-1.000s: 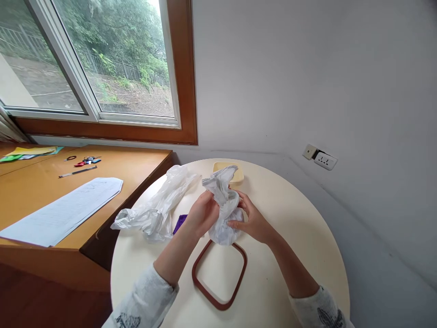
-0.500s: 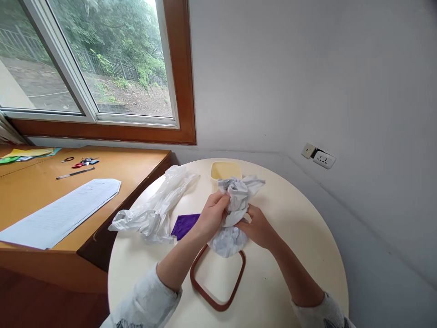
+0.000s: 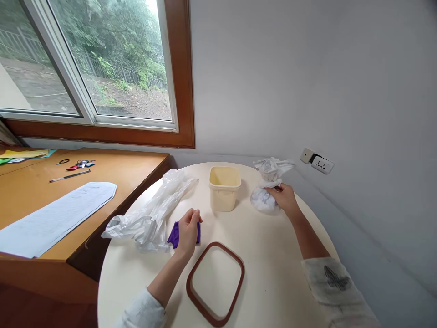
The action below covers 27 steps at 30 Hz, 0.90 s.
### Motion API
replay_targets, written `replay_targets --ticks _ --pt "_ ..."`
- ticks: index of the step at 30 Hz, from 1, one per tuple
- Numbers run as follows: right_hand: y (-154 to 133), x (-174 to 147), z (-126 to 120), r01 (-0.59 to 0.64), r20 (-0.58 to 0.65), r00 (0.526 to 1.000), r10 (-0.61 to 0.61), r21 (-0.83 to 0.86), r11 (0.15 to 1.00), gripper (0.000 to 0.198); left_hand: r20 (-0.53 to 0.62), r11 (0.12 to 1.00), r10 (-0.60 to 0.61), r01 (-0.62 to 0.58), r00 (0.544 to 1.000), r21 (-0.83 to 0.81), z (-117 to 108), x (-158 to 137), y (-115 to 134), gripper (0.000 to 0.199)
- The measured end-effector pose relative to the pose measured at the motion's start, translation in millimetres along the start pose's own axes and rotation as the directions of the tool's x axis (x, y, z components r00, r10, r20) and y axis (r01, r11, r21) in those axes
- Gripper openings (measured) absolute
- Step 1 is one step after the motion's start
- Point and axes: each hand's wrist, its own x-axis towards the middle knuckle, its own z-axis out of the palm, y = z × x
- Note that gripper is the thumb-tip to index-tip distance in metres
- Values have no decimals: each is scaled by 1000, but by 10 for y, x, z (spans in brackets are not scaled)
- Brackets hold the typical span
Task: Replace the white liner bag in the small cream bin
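Note:
At the far right of the table, my right hand (image 3: 283, 197) grips a tied white plastic bag (image 3: 264, 200) by its gathered middle. Its rounded lower part bulges, and the loose top flares out above my fingers. My left hand (image 3: 189, 228) is closed with nothing visible in it, above a folded purple cloth (image 3: 173, 235) that it partly hides. A pale yellow square bin (image 3: 223, 199) stands upright between my hands, toward the back. Closer to me lies a brown rounded-square ring (image 3: 190, 291), flat on the table.
A crumpled clear-white plastic bag (image 3: 153, 218) spreads along the left side of the round cream table (image 3: 273, 282). On the wooden desk (image 3: 136, 164) at left are paper sheets (image 3: 68, 214), a pen (image 3: 69, 176) and keys (image 3: 82, 165). A wall socket (image 3: 322, 165) is at right.
My right hand has carried the tied white bag from the table's middle to the back right. My left hand has let go of it and moved left, bringing the bin into full view.

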Motion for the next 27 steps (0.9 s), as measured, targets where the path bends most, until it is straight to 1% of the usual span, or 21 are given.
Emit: replay_targets --ticks 2,5,7,9,12,15,21,27 --pt "81 233 41 3 -80 997 -8 -58 998 35 -2 1000 -2 2 1000 3 2 -9 -49 31" --pt "201 495 136 -1 -173 985 -26 -151 988 35 12 1000 -1 1 1000 14 4 -22 -45 26" --pt "308 596 231 -10 -192 981 -32 -213 977 31 32 1000 -2 2 1000 16 -1 -25 -31 23" --pt "430 643 337 -25 -184 982 -26 -268 963 24 49 1000 -7 7 999 12 -9 -27 -20 22" --pt "586 649 464 -45 -165 986 -9 -320 946 21 53 1000 -15 14 998 13 -20 -26 -15 23" --pt "656 619 508 -42 -146 989 -8 -335 941 26 43 1000 -13 12 999 19 -32 -17 -27 23" --pt "645 470 425 21 -122 991 -61 -307 952 41 20 999 -24 23 1000 37 -57 15 -90 22" --pt "652 275 396 78 -109 987 -120 -334 939 40 11 982 25 -26 1000 187 -91 70 -136 21"
